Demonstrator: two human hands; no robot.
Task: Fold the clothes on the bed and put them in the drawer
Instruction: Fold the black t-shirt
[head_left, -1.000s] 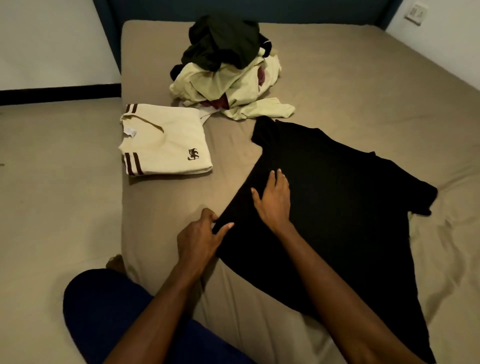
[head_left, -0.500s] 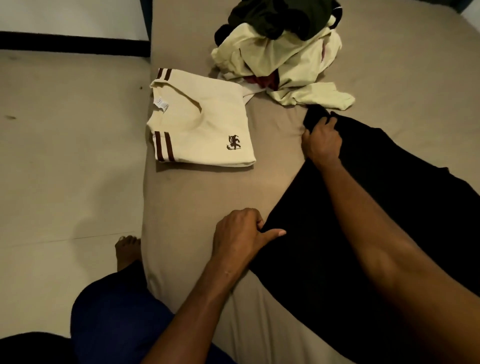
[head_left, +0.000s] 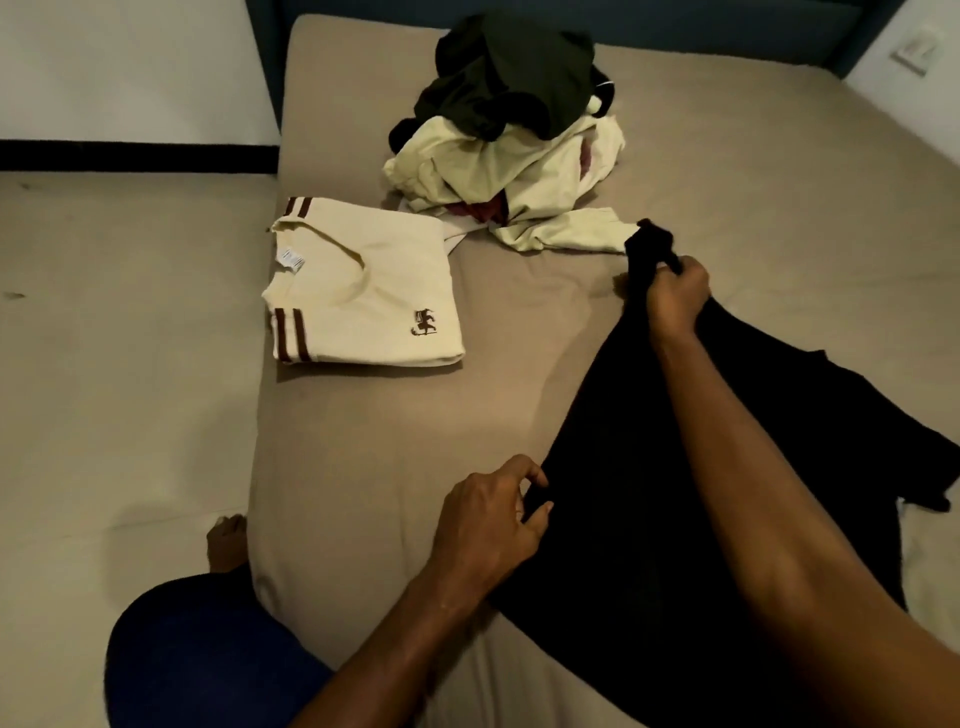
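The black shirt (head_left: 649, 467) lies on the right of the bed (head_left: 395, 467), bare sheet to its left. The left hand (head_left: 488, 519) pinches its near left edge; the right hand (head_left: 675, 296) grips its lifted far corner, just beside the unfolded pile (head_left: 509, 156). A folded cream shirt (head_left: 358, 296) lies far left.

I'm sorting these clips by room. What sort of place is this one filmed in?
Most likely a bedroom. A bed with a tan sheet fills the view, a folded cream shirt and a pile of unfolded clothes lie on it, and both hands grip a black shirt spread there.
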